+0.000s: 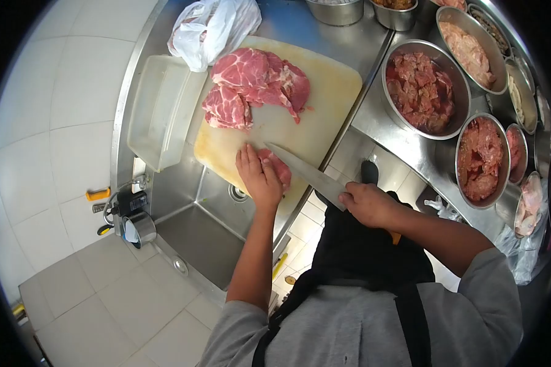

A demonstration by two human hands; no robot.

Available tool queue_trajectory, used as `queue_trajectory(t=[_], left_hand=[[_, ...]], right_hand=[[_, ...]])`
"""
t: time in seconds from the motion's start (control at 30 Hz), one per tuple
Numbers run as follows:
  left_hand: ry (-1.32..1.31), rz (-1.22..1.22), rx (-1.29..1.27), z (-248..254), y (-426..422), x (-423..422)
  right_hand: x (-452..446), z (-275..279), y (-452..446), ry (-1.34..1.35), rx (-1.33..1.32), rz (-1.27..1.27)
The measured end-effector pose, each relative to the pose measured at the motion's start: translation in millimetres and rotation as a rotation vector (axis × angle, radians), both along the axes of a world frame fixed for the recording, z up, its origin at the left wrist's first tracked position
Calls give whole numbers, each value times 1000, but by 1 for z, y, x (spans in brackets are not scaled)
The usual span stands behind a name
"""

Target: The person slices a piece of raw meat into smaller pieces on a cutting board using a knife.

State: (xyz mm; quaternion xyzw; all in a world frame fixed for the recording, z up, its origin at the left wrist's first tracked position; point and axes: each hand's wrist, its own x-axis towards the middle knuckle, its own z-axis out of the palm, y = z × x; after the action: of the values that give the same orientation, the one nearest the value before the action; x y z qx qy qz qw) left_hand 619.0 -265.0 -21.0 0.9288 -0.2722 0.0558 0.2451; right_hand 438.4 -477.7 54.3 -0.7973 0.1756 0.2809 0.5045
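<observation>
My left hand (260,176) lies with fingers stretched out over a small piece of raw meat (277,169), near the front of the cutting board (330,98). The fingers point away from me. My right hand (371,205) is wrapped round the handle of a large kitchen knife (312,176). Its broad blade points left and away, with the tip beside the meat piece. I cannot tell whether the edge touches the meat. Larger slabs of marbled raw meat (245,76) rest farther back on the board.
A white plastic bag (211,27) and a translucent tub (142,122) stand left of the board. The sink basin (208,235) opens below it. At right, a steel bowl of cut meat (395,101) stands among several other bowls. A metal pitcher (144,229) sits by the sink.
</observation>
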Motion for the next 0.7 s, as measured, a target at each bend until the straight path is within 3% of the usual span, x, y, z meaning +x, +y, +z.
queue_trajectory(t=[0.7], left_hand=[[-44, -33, 12, -3, 3, 1]], right_hand=[[-4, -10, 15, -13, -9, 9]])
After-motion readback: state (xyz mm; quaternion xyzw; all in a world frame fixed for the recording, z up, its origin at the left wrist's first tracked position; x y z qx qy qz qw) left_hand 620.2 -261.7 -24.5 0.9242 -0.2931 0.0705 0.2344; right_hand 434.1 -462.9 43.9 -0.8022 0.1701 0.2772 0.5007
